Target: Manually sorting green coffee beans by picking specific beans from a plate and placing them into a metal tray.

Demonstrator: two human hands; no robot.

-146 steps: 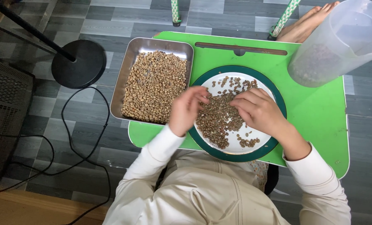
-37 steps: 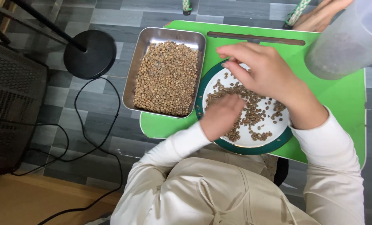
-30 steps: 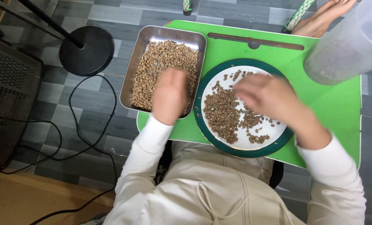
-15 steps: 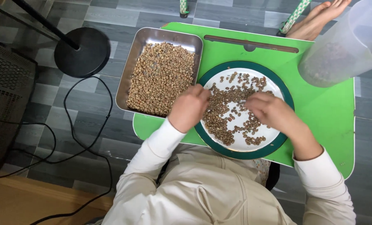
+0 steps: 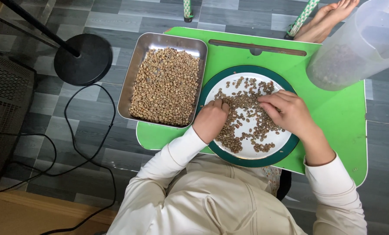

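Right now the green lap table spreads under both my arms, with the tall cloudy plastic jug standing beyond my right hand at the far corner. Beyond my left hand sits the steel tray, its bed covered in a thick layer of pale tan beans. Directly under both hands is the white plate with the dark green rim, and on it lies a thinner, looser scatter of darker beans, densest between my two hands and thinning toward the plate's near edge.

My left hand rests on the plate's left side, fingers curled in with the tips pinched close together down among the beans; whether a bean is caught between them I cannot tell. My right hand lies flat over the plate's right side, fingers loosely together and pointing left, tips touching the scatter, holding nothing that I can see.

I judge this to be the picking-over step: going through the plate bean by bean. The next move calls for a fine pinch on single beans, without pushing neighbours over the rim.
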